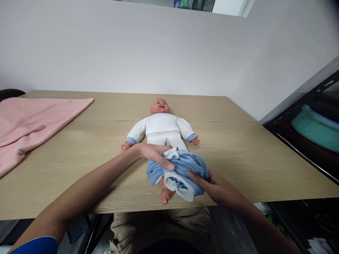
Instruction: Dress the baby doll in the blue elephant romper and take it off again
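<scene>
Pinching bunched blue trousers (182,169) with the left hand (152,153) at their far left side, fingers closing on the cloth. Gripping them with the right hand (212,183) at their near right edge, thumb pressing on top. Holding them gathered over the legs of a doll (161,125) lying face up on the near middle of the wooden table (251,158), long axis running straight away, head pointing toward the far wall, one bare foot (164,197) reaching toward the near edge. Seeing a pink cloth (31,120) spread well apart at the far left, a dark rack (299,116) standing off the table's right.
</scene>
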{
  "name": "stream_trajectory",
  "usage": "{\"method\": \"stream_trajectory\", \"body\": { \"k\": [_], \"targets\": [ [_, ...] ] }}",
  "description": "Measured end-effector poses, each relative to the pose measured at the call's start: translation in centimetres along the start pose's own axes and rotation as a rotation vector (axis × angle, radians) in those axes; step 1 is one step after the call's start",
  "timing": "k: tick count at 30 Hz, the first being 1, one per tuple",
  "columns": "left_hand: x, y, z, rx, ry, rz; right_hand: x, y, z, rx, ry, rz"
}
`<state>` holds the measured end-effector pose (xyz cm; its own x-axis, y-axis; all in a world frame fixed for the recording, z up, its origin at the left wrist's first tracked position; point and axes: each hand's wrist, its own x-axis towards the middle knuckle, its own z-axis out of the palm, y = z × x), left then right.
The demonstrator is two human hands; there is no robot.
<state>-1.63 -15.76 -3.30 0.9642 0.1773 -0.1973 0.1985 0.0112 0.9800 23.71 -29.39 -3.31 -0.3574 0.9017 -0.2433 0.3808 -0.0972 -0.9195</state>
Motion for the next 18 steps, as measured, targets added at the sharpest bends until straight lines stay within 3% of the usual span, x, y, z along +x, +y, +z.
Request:
{"method": "stream_trajectory", "body": {
  "k": [3,8,13,15,18],
  "targets": [
    [0.0,0.4,0.5,0.024,-0.095,-0.054,-0.4,-0.1,-0.4,-0.036,-0.095,-0.020],
    [0.2,0.8,0.9,0.083,-0.046,-0.059,-1.6,0.0,-0.7,0.124,-0.168,-0.054],
    [0.3,1.0,1.1,0.108,-0.052,0.000,-2.2,0.8,-0.2,0.160,-0.075,-0.043],
    [0.4,1.3,1.7,0.127,0.022,-0.031,-2.1,1.0,0.4,0.133,-0.004,-0.061],
    [0.7,1.9,2.8,0.176,0.182,-0.074,-1.6,1.2,1.5,0.084,0.207,-0.078]
  ]
}}
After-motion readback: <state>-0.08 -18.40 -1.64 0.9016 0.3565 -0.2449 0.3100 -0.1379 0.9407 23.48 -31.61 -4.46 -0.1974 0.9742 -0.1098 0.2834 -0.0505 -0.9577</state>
